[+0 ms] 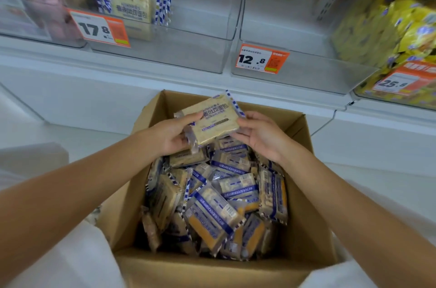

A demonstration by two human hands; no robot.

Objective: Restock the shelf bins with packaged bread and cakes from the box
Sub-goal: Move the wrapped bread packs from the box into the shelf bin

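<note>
Left hand (172,137) and right hand (258,135) clasp a bread packet (212,120) over the box (309,224); slick wrapping risks a slip.

Left bin tag (100,28): I read 17.8, black on white, with an orange strip at the side.
Middle bin tag (260,59): 12.8; the small print and barcode under it are too fine for me.
Right bin tag (398,82): 25.8, blurred but legible.
Raised packet (212,120): 吐司面包 in dark characters; smaller lines unreadable.
Shelf packets (132,2): 吐司面包 on the front one.
Box packets (212,205): blue printed bands, nothing I can read.
</note>
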